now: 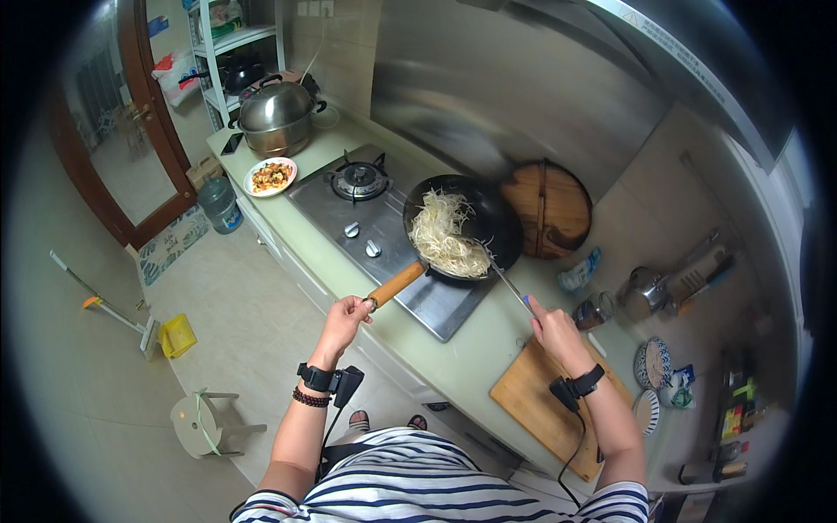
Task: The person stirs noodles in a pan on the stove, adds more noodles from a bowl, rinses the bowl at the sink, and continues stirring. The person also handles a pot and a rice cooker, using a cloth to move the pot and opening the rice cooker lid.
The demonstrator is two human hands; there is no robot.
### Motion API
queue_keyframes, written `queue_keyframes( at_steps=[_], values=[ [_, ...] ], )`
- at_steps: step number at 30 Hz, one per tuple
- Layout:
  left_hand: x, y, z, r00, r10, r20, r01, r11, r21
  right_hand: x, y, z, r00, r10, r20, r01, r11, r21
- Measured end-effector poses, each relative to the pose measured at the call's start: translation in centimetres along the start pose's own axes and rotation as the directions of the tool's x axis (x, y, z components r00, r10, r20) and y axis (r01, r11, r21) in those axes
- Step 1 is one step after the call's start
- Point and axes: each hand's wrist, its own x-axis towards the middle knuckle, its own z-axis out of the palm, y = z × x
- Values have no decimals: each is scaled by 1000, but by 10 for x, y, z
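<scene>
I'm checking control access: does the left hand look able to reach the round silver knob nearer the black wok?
Probably yes: nothing visible stands between the left hand and that round silver knob, but the hand must first release the brown wooden handle of the black wok.

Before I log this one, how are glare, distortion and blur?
Head view: corners fall to black; the hood bows near the rim; pale glare smears the steel backsplash; the sprouts look bright, with no obvious blur.

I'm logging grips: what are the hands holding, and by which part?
Left hand: wok, by the end of its handle. Right hand: utensil, by its near end.
</scene>
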Motion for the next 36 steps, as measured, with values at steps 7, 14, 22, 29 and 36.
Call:
queue_keyframes(
  at_steps=[7, 14, 22, 29, 36],
  values=[
    [0, 1, 0, 1000, 8, 7, -8, 1000, -14, -32, 7, -26, 998, -37, -51, 48, 971, 234],
    [2, 0, 0, 1000, 10, 10, -9, 999, -36, -31, 7, -43, 873, 326, 362, -485, 640, 596],
    [-1, 3, 0, 1000, 6, 3, -6, 1000, -8, 20, -6, 33, 978, 204, 43, -207, 928, 309],
    [1, 0, -1, 1000, -18, 21, 18, 1000, -13, 29, -2, 15, 984, 108, -140, -45, 918, 394],
    [2, -1, 0, 1000, 3, 11, -3, 1000, -18, 58, -13, 19, 976, 212, -48, -196, 954, 228]
  ],
)
